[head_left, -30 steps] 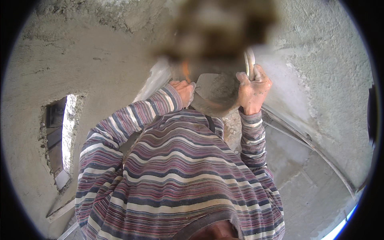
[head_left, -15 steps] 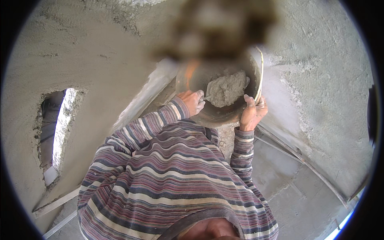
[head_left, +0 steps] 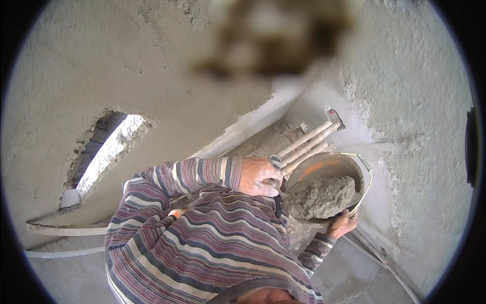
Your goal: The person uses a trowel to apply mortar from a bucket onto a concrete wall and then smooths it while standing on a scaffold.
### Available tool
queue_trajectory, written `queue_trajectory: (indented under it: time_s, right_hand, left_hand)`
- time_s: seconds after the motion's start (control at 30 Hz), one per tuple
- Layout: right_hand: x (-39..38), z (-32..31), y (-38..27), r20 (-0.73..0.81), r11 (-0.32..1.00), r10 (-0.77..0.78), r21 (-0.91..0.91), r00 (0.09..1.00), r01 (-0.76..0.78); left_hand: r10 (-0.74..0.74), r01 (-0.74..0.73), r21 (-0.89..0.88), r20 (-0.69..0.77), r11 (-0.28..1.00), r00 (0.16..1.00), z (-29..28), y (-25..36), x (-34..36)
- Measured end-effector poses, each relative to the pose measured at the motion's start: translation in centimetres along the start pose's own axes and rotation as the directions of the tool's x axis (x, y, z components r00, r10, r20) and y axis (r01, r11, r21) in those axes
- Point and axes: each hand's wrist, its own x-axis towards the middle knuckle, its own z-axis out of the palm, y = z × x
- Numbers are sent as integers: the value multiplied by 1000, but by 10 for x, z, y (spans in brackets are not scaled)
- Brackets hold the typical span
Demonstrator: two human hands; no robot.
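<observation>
My left hand [head_left: 260,176] is closed round the handle of a trowel [head_left: 275,161], whose rounded end sticks up above the fist. A thick heap of wet grey mortar [head_left: 321,197] sits on the blade and hides most of it. Under and around the heap is a dark bucket [head_left: 349,164] with an orange patch inside, tilted toward me. At its near right rim my right hand [head_left: 343,225] grips the bucket, thumb over the edge. A pale bail handle [head_left: 369,172] stands along the right side of the rim.
Several pale pipes [head_left: 306,144] run from the wall corner behind the bucket. At the left, a rough opening [head_left: 104,152] is cut through the plastered wall [head_left: 177,111]. Long strips [head_left: 71,230] lie low at the left. Something blurred and dark [head_left: 278,35] covers the top middle.
The bucket and both hands now appear lower and farther right, and the view has shifted. The mortar heap on the trowel stands higher against the rim. The pipes have come into sight.
</observation>
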Motion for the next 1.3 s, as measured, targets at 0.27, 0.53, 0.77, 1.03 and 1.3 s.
queue_trajectory:
  time_s: [0.27, 0.53, 0.77, 1.03, 1.3]
  right_hand:
    - [-5, -38, 6, -126, 988, 67, -132, 990, -84]
    - [-1, -51, 25, -110, 982, 185, -22, 977, -188]
    - [7, -38, 12, 75, 989, 145, -8, 987, -145]
    - [4, -61, 3, 9, 993, 89, -80, 996, -88]
    - [21, -41, -3, 82, 997, 69, -47, 994, -65]
  left_hand:
    - [-460, 539, 15, -503, 842, 732, -201, 13, -36]
    - [-252, 450, 207, -598, 869, 761, -142, 79, -21]
    - [-233, 617, 197, -805, 762, 545, -50, -270, 26]
    - [-392, 735, 14, -839, 678, 377, -110, -274, 54]
    - [-377, 731, 30, -841, 681, 387, -105, -207, -5]
